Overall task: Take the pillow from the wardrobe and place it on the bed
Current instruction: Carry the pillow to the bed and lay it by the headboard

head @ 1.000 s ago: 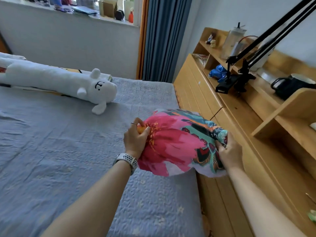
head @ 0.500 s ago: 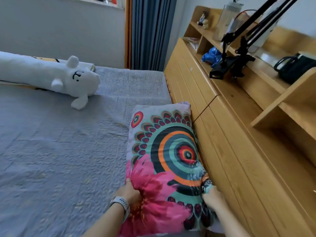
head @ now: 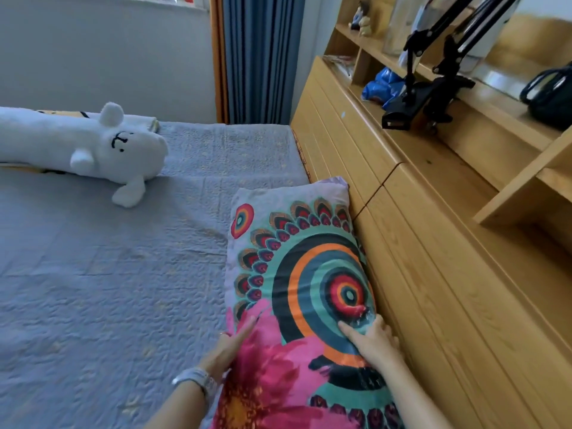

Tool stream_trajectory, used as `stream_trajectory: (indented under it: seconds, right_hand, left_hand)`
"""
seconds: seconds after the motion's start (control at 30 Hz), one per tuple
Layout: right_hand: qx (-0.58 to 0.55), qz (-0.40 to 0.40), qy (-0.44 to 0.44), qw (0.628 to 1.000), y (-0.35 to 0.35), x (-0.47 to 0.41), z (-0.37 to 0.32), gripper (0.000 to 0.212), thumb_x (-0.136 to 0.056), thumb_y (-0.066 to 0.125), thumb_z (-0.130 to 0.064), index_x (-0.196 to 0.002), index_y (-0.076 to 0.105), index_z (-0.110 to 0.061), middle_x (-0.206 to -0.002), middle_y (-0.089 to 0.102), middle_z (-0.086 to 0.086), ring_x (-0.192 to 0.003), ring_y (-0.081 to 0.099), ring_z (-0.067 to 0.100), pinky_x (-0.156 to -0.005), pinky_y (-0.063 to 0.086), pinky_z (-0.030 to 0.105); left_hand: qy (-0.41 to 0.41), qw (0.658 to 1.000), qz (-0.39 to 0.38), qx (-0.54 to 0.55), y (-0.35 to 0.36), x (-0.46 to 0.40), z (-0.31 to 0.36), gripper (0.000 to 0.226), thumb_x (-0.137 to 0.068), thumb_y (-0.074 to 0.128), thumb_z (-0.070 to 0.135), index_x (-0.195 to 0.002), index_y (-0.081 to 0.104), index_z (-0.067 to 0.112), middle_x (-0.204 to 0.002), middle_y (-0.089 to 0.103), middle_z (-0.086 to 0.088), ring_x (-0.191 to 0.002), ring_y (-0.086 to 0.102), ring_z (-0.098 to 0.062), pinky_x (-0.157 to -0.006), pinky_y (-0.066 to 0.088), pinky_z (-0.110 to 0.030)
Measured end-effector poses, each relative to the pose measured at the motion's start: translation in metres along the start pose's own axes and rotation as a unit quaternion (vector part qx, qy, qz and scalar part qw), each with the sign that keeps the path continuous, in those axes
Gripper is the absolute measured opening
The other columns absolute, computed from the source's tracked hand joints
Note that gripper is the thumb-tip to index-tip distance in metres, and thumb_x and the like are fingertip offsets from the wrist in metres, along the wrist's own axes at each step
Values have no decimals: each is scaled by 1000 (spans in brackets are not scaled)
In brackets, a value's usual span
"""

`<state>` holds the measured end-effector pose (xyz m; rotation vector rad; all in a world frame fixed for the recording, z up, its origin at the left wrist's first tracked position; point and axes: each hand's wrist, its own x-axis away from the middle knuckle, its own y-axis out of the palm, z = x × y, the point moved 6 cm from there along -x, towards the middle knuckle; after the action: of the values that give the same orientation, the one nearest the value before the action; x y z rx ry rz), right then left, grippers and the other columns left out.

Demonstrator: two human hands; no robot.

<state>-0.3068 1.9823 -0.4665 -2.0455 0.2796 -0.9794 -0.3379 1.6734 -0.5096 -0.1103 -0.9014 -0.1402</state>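
The pillow [head: 297,274] has a bright cover with concentric rings and a pink flower. It lies flat on the bed [head: 102,289], lengthwise along the bed's right edge, against the wooden headboard unit. My left hand [head: 230,345], with a watch on the wrist, rests flat with straight fingers along the pillow's left side. My right hand [head: 373,339] lies open on top of the pillow near its right edge, fingers spread and pressing on the fabric. Neither hand grips the cover. The pillow's near end runs out of view at the bottom.
A long white plush animal [head: 93,147] lies across the far left of the grey quilted bed. The wooden headboard unit [head: 433,243] with shelves runs along the right, carrying black clamp arms [head: 414,100], a blue bag [head: 382,88] and a dark bag [head: 551,97]. Blue curtain [head: 260,57] behind.
The pillow went from bunched in both hands above the bed to lying flat on it. Both hands have let go of its near end and now rest open on it.
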Motion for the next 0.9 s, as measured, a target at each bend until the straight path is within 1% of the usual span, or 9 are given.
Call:
stream_trajectory:
  seconds: [0.1, 0.27, 0.4, 0.5, 0.6, 0.67, 0.7, 0.8, 0.9]
  right_hand:
    - [-24, 83, -74, 994, 0, 3, -18, 55, -88, 64, -35, -132, 45, -7, -134, 57, 17, -122, 52, 37, -96, 44, 45]
    - [-164, 199, -242, 935, -23, 15, -45, 31, -87, 61, 5, -118, 60, 2, -111, 67, 18, -106, 61, 34, -88, 50, 39]
    - [-141, 240, -267, 923, -27, 9, -54, 27, -86, 63, 3, -113, 60, -2, -103, 64, 14, -98, 60, 33, -81, 50, 40]
    - [3, 179, -146, 973, 0, -9, -41, 43, -93, 60, -22, -132, 48, -7, -125, 52, 17, -113, 51, 38, -87, 46, 44]
    - [70, 218, -137, 964, -4, -14, -45, 63, -93, 54, -42, -145, 33, -13, -142, 39, 17, -125, 45, 36, -101, 40, 48]
    - [81, 277, -217, 932, -13, -14, -68, 69, -92, 51, -46, -149, 30, -14, -152, 33, 17, -133, 40, 35, -106, 36, 52]
    - [95, 287, -243, 922, -12, -14, -80, 70, -92, 47, -49, -151, 28, -17, -156, 29, 15, -138, 35, 34, -108, 32, 52]
    - [165, 227, -262, 923, 17, -28, -102, 73, -94, 26, -60, -156, 9, -26, -165, 9, 7, -151, 9, 27, -117, 16, 49]
    - [192, 207, -246, 927, 51, -48, -98, 74, -93, 19, -61, -156, 2, -27, -166, 6, 6, -152, 4, 26, -118, 13, 51]
  left_hand:
    - [96, 988, 68, 101, 14, -7, 10, 64, -71, 84, 13, -126, 53, 3, -104, 72, -13, -78, 71, -22, -65, 57, -30]
    - [225, 940, 123, 224, 13, -6, 36, 68, -73, 69, -15, -131, 50, 15, -114, 69, -7, -97, 70, -19, -85, 56, -35]
    - [239, 943, 143, 181, 6, -18, 46, 62, -73, 75, -3, -129, 52, 12, -116, 69, -8, -104, 68, -25, -96, 51, -46]
    - [168, 971, 163, -40, -1, -32, 32, 58, -72, 80, 30, -121, 55, 13, -109, 70, -5, -104, 65, -29, -92, 51, -42]
    - [153, 981, 56, -103, -3, -44, 51, 47, -80, 73, 43, -110, 66, 8, -97, 74, -4, -99, 68, -26, -87, 54, -35]
    - [150, 981, 45, -116, -10, -53, 80, 58, -91, 55, 50, -123, 62, 2, -123, 65, -11, -123, 56, -30, -102, 45, -39]
    - [140, 975, 60, -163, -15, -57, 96, 73, -94, 43, 57, -139, 46, 0, -149, 42, -16, -141, 34, -33, -113, 31, -45]
    - [210, 877, 112, -418, -5, -62, 146, 79, -89, 8, 71, -155, 7, 28, -160, -25, 6, -149, -12, -18, -115, 3, -62]
    - [363, 742, 191, -531, 45, -58, 174, 74, -74, -7, 75, -145, -6, 56, -151, -32, 23, -143, 5, -1, -106, 2, -67]
